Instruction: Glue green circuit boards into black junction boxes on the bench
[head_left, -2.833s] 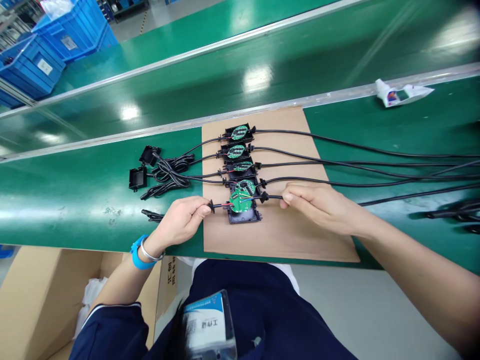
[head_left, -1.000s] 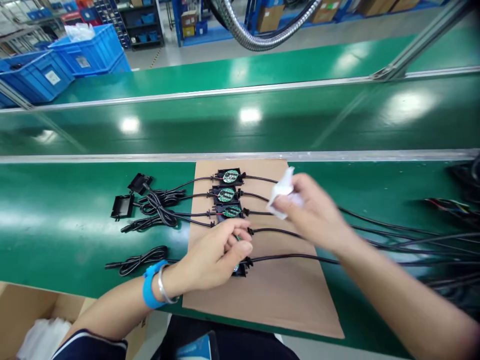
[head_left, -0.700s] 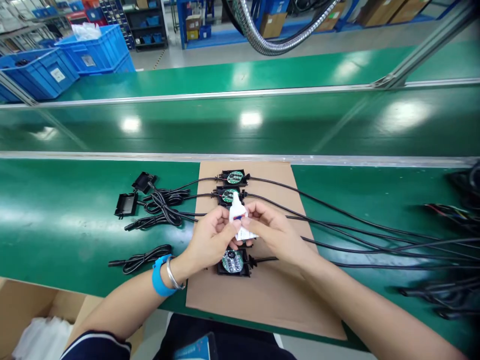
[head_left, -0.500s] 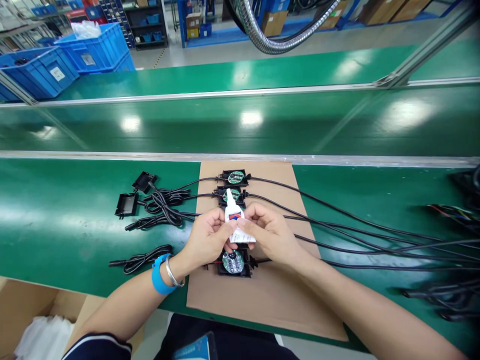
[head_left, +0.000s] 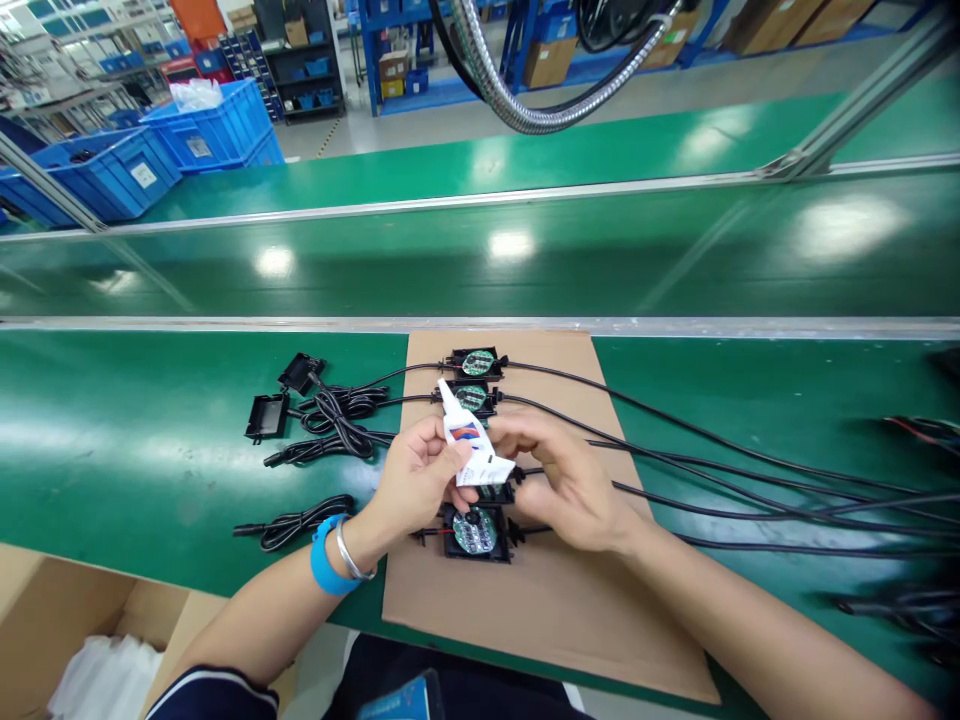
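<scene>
Left hand (head_left: 415, 482) pinching white tube (head_left: 487, 466), right hand (head_left: 576, 487) curled wide, label (head_left: 464, 433) writing unreadable

From the person's head we look forward and down, near the left hand (head_left: 412, 482) and right hand (head_left: 581, 490), across the bench (head_left: 150, 440) to distant shelves (head_left: 300, 56).

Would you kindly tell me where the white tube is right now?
In the head view, the white tube is near the middle, held in the left hand over the brown cardboard sheet, with the right hand just to its right.
</scene>
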